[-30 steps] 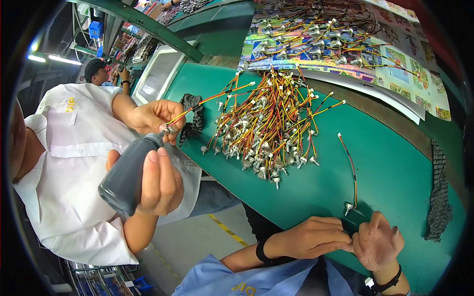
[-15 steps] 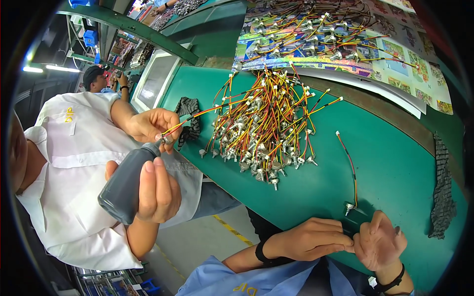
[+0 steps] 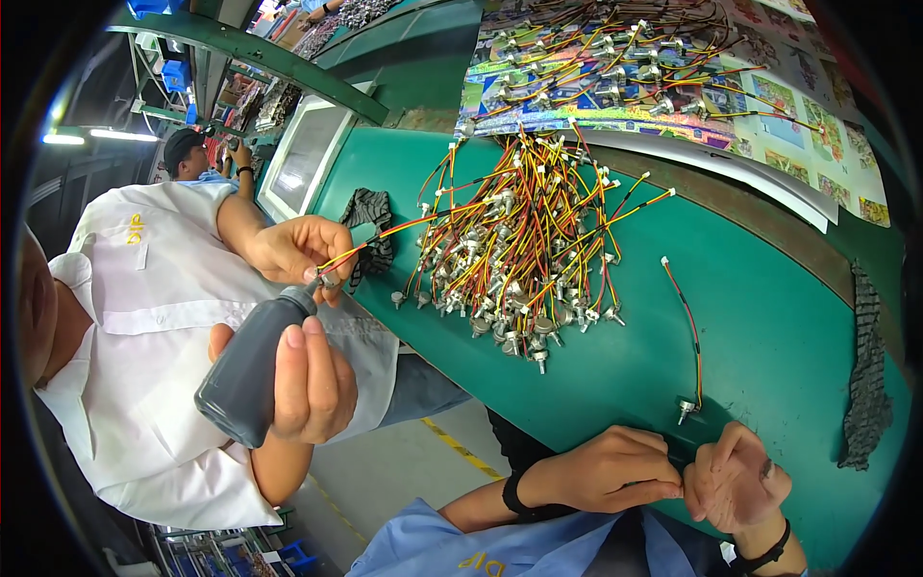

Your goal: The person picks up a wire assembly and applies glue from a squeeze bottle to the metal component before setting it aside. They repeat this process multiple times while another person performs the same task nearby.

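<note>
At the near edge of the green table, my left hand (image 3: pixel 608 473) is closed, thumb and fingers pressed together. Whatever lies between them, if anything, is hidden. Its fingertips meet the curled fingers of my right hand (image 3: pixel 738 481), which is turned palm up with a dark smudge near one fingertip and nothing visible on the palm. Just beyond both hands lies a single potentiometer (image 3: pixel 686 409) with its red, black and yellow lead running away to a white connector. Farther left sits a tangled heap of wired potentiometers (image 3: pixel 519 260), touched by neither hand.
At left a co-worker in a white shirt (image 3: pixel 144 279) holds a dark squeeze bottle (image 3: pixel 255 370) against a wired potentiometer (image 3: pixel 329 279). More wired parts lie on a printed sheet (image 3: pixel 788 144) at the back. Dark striped cloths (image 3: pixel 865 375) (image 3: pixel 367 216) rest on the green table (image 3: pixel 769 356).
The whole view has shifted slightly. My hands stay together, with the right hand's fingers a little changed in pose. The co-worker still holds the bottle to the part.
</note>
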`<control>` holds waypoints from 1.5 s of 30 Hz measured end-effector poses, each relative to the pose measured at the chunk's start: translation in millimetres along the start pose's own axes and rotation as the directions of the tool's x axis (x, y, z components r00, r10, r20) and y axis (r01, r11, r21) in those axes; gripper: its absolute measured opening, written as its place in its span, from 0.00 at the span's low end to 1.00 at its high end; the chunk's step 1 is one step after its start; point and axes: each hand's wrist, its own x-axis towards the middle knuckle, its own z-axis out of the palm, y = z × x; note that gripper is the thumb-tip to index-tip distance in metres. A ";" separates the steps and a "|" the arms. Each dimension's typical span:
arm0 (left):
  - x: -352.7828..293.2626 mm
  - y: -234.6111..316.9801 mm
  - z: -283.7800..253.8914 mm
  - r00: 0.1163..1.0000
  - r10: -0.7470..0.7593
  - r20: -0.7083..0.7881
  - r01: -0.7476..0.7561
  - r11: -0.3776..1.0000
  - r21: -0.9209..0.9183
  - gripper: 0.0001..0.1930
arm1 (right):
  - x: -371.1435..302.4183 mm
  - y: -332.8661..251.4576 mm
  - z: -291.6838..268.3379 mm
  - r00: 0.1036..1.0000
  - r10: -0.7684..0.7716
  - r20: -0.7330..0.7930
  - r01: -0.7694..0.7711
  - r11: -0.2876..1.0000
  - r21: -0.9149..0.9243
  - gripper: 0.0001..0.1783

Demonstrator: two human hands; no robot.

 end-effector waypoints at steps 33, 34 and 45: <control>-3.4 -0.5 1.7 1.000 -0.014 0.020 0.014 1.000 -0.027 0.05 | -5.6 0.0 -3.4 0.997 0.050 -0.050 -0.050 0.999 -0.009 0.28; -1.9 -2.8 0.7 1.000 -0.010 0.022 0.011 1.000 -0.026 0.05 | -3.8 -0.6 -3.7 0.998 0.047 -0.049 -0.048 0.999 -0.012 0.28; 1.1 -0.6 3.8 0.995 0.075 -0.064 -0.075 0.997 0.016 0.11 | -3.7 -3.1 -7.2 0.998 -0.038 -0.041 0.046 0.976 0.211 0.27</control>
